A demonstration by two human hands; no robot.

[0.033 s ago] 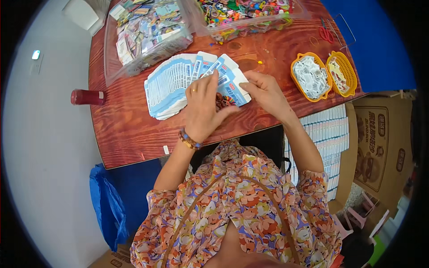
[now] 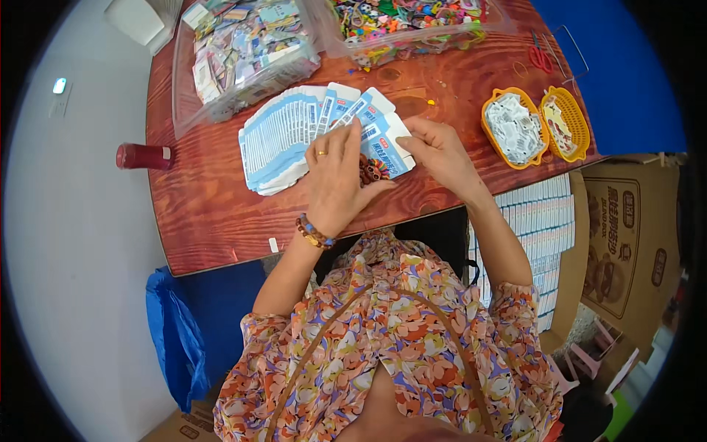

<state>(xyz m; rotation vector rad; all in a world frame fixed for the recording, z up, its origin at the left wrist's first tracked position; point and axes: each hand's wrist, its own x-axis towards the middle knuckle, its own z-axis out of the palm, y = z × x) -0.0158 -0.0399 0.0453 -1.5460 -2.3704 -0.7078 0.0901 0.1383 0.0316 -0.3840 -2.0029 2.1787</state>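
Fisheye rim cuts off the clear plastic bin of mixed packets (image 2: 243,55) at 11 o'clock and the second clear bin of colourful small toys (image 2: 405,22) at 12; contents of both too small to sort out. Print on the flat cartons not legible at this size. Small dark-red beaded item (image 2: 372,169) sits between the two hands at centre, mostly covered by the left thumb, kind unclear. Person's face out of view at 6 o'clock, only the floral blouse (image 2: 390,346) shows.

Fanned stack of flat blue-and-white cartons (image 2: 283,136) lies on the red-brown wooden table (image 2: 213,221), just above centre, spread in an arc from 10 toward 12 o'clock, overlapping like cards, white faces with blue edges. Left hand (image 2: 335,180) lies palm-down on the fan's right end, fingers fairly spread and flat, ring on one finger, bead bracelet at the wrist; not gripping, just pressing. Right hand (image 2: 438,151) at 1 o'clock of centre, fingers curled narrow, pinching the corner of the top carton (image 2: 387,144) at the fan's right end.

Two yellow oval baskets (image 2: 541,125) at 2 o'clock, touching each other, one with white sachets, one with reddish pieces. Red scissors (image 2: 541,55) near them, toward 1. Red cylinder (image 2: 143,156) on the table edge at 9. Stacked cartons in a cardboard box (image 2: 541,236) at 4 o'clock, beside brown boxes. Blue bag (image 2: 177,331) at 8 o'clock.
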